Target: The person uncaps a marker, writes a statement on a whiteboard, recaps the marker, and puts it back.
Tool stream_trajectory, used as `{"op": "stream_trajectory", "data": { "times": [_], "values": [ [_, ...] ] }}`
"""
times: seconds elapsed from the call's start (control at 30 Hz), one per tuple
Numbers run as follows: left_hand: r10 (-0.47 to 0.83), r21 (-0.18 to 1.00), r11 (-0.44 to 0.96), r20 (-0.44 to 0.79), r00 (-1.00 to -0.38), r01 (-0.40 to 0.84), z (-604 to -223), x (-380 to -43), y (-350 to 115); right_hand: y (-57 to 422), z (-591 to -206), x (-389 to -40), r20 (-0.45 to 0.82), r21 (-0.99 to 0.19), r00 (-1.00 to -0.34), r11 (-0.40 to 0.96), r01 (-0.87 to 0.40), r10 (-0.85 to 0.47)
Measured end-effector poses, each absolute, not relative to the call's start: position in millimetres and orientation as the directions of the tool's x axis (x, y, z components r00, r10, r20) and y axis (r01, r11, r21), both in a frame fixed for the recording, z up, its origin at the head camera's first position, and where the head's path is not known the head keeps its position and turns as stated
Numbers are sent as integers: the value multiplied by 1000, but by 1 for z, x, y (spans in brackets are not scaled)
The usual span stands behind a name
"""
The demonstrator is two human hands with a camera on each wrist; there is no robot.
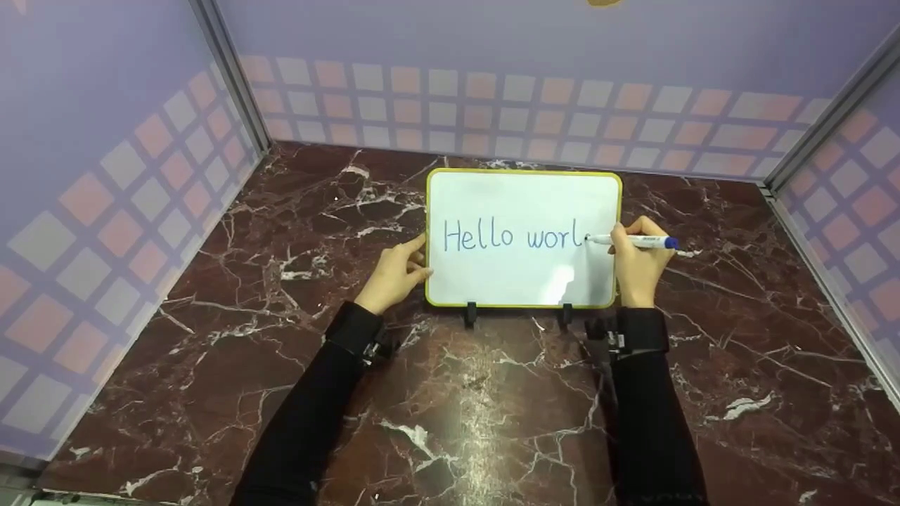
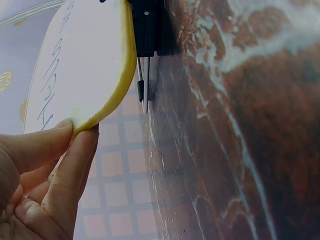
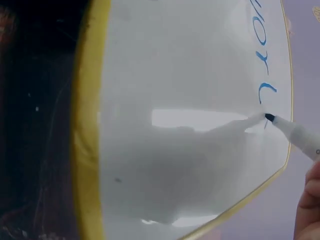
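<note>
A whiteboard (image 1: 520, 277) with a yellow frame stands propped on a black stand (image 1: 471, 314). Blue handwriting (image 1: 485, 235) on it reads "Hello worl". My left hand (image 1: 395, 275) pinches the board's left edge, thumb on the front face and fingers behind, as the left wrist view shows at the yellow rim (image 2: 127, 65). In my right hand (image 1: 641, 263) is a white marker (image 1: 636, 241) with a blue end, its dark tip (image 3: 270, 117) at the board's surface just right of the "l". A short blue stroke shows by the tip in the right wrist view.
The board stands on a dark red marbled table (image 1: 281, 407) with white veins. Purple panels with pink and white squares (image 1: 443, 112) enclose the back and both sides. Black bands with small devices (image 1: 640, 330) sit on both wrists.
</note>
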State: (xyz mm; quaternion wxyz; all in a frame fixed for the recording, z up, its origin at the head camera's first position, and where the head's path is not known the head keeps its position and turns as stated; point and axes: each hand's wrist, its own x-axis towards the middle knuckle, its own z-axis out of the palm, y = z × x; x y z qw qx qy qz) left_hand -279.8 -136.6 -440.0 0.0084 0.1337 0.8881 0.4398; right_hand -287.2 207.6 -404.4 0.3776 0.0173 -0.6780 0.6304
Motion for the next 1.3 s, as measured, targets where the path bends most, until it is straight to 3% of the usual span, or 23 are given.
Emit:
{"op": "stream_trajectory", "data": {
  "times": [0.23,0.73,1.1,1.3],
  "values": [
    [244,779,575,128,-961,249,-441,-280,-136,210,-401,-284,548,-837,-712,299,-459,440],
    [243,796,557,115,-963,235,-440,-279,-136,211,-409,-291,554,-819,-668,179,-546,497],
    [241,767,592,125,-962,248,-440,-280,-137,214,-406,-288,534,-840,-702,199,-505,472],
    [239,770,590,121,-963,243,-441,-281,-136,216,-402,-285,527,-850,-716,275,-449,458]
  ]
}}
